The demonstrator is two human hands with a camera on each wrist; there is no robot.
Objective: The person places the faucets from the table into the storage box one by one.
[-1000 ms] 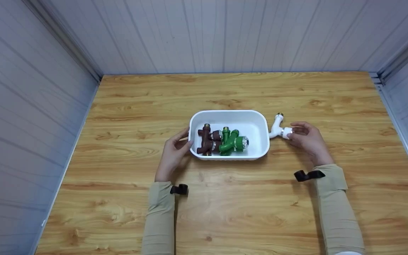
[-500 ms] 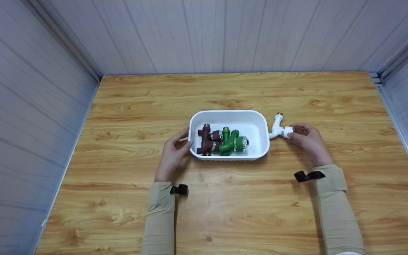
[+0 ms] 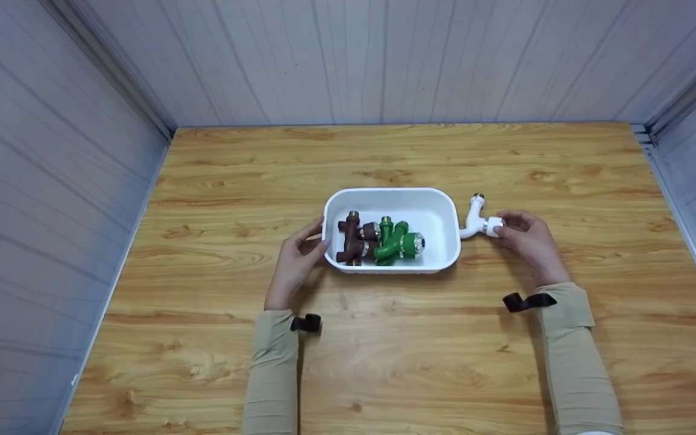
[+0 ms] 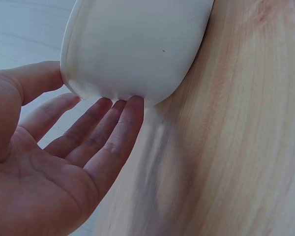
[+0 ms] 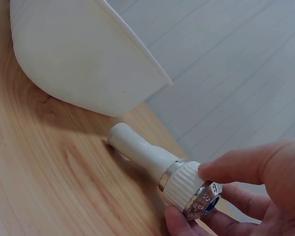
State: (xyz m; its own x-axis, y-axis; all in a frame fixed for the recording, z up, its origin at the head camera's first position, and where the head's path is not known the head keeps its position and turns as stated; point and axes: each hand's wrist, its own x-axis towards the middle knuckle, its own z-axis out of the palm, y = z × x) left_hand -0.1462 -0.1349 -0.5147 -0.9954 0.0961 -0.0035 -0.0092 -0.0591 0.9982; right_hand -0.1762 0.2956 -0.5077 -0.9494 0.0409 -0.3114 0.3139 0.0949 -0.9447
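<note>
My left hand [image 3: 293, 266] is at the left end of a white plastic basin [image 3: 438, 241], thumb over the rim and fingertips against the outer wall [image 4: 132, 54]. Inside lie brown taps [image 3: 352, 238] and green taps [image 3: 391, 244] with brass threaded ends, partly overlapping. To the right of the basin is a white tap [image 3: 475, 223] with a brass threaded end pointing away. My right hand [image 3: 529, 241] pinches its ribbed handle [image 5: 184, 182] between thumb and fingers. The spout end points toward the basin, low over the wood; whether it touches the table I cannot tell.
The basin stands on a wood-grain table [image 3: 348, 350]. A pale panelled wall [image 3: 354, 66] rises behind the table, with side walls at left and right. Each sleeve cuff carries a black strap piece [image 3: 529, 301].
The white tap and my right hand have shifted very slightly to the right. My left hand and the taps in the basin look practically unmoved.
</note>
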